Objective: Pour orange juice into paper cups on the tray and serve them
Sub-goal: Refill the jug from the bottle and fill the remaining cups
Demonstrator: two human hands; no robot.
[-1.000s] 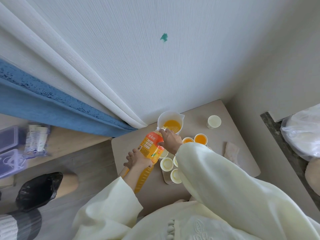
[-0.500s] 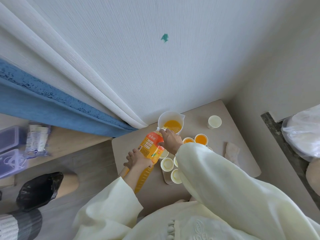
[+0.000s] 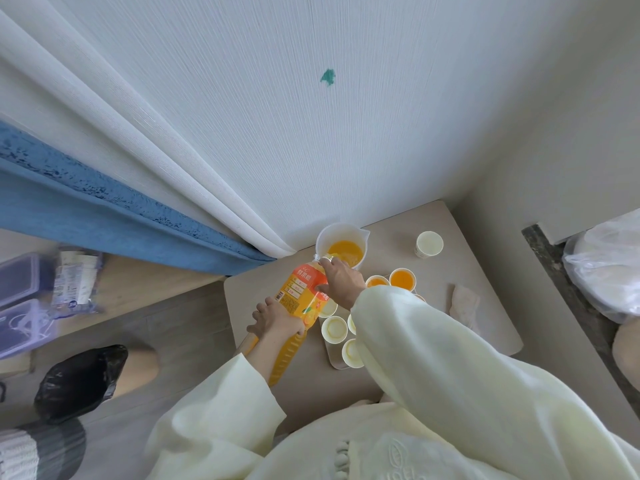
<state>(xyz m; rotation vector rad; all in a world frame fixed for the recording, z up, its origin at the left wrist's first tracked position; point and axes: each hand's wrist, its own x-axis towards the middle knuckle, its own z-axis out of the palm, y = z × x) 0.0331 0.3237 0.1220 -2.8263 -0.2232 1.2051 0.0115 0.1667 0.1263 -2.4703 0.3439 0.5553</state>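
A large orange juice bottle [image 3: 300,295] is tilted with its mouth over a white jug [image 3: 341,243] that holds juice. My left hand [image 3: 275,320] grips the bottle's lower body. My right hand [image 3: 341,279] grips it near the neck. On a beige tray [image 3: 333,359] stand several paper cups: two filled with juice [image 3: 402,279], and empty ones [image 3: 334,328] nearer me. My right sleeve hides part of the tray.
One empty paper cup [image 3: 428,244] stands alone at the table's far right. A crumpled cloth [image 3: 464,304] lies right of the tray. White and blue curtains hang behind the table. A black bag [image 3: 81,381] and plastic boxes [image 3: 20,306] lie on the floor at left.
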